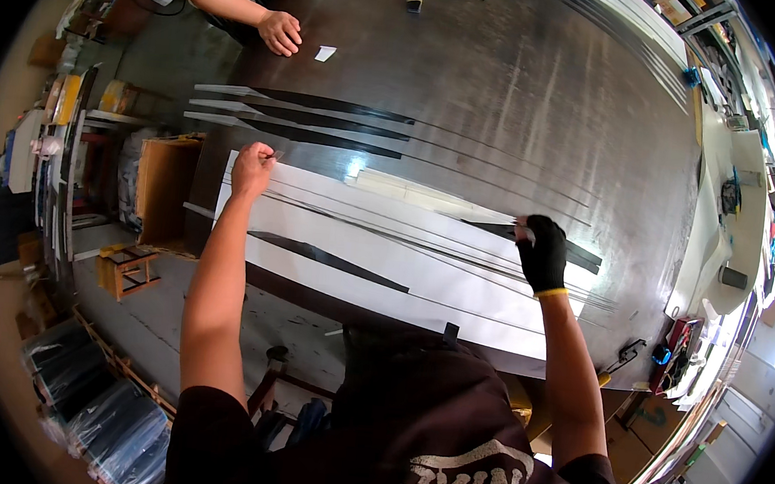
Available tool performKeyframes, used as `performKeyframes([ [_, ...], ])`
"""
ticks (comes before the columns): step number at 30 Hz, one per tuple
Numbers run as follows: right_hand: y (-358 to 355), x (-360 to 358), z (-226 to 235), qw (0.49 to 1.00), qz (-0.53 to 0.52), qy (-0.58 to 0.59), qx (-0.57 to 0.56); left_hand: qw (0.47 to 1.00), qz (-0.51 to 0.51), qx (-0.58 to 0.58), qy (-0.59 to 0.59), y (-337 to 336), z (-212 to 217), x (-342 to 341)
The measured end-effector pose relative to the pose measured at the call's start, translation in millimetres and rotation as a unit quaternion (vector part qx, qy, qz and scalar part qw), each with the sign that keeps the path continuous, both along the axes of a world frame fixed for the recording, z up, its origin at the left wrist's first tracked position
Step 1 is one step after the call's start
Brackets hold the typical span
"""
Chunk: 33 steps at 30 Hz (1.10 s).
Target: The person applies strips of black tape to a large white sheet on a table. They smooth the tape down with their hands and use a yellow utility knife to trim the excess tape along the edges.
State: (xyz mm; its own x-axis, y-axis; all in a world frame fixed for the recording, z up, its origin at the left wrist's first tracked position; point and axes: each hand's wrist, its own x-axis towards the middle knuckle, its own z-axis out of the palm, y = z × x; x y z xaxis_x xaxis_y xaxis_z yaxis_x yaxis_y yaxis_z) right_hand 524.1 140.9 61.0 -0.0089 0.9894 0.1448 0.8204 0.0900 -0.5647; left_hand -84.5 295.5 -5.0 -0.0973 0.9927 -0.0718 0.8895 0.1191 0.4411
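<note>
A long white sheet lies along the near edge of the dark table, with thin dark strips across it. My bare left hand is over its left end, thumb and fingers pinched together. Something small sticks out at the fingertips, too small to name. On the right, my right hand wears a black glove with bare fingertips. Its fingers close on the right end of a long pale strip, beside a black piece. Nearer me, a tapered black strip rests on the sheet.
Several long strips with black and white ends lie on the table beyond the sheet. Another person's hand rests at the far left, near a white scrap. A wooden stool and a cardboard box stand on the left.
</note>
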Motion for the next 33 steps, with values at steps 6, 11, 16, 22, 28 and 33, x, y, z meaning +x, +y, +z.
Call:
performKeyframes([
  [6,42.4,22.5,-18.5,0.993,-0.043,-0.104,-0.036,0.981,0.121,0.066,-0.138,-32.4,17.7,33.8],
  [11,55.6,28.7,-29.0,0.994,-0.025,-0.098,-0.035,0.955,0.168,0.09,-0.228,-116.0,30.5,93.5],
  [16,62.5,29.0,-29.1,0.992,-0.006,-0.121,-0.042,0.943,0.171,0.052,-0.282,-173.8,38.9,152.4],
  [22,70.5,36.1,-40.3,0.986,0.044,-0.157,-0.045,0.937,0.189,0.041,-0.292,-206.4,36.5,176.0],
  [28,67.7,43.0,-31.0,0.989,0.06,-0.125,-0.052,0.932,0.194,0.032,-0.303,-223.4,33.8,183.7],
  [33,59.1,46.5,-15.5,0.995,0.078,-0.039,-0.038,0.927,0.205,0.003,-0.315,-226.3,32.4,190.4],
])
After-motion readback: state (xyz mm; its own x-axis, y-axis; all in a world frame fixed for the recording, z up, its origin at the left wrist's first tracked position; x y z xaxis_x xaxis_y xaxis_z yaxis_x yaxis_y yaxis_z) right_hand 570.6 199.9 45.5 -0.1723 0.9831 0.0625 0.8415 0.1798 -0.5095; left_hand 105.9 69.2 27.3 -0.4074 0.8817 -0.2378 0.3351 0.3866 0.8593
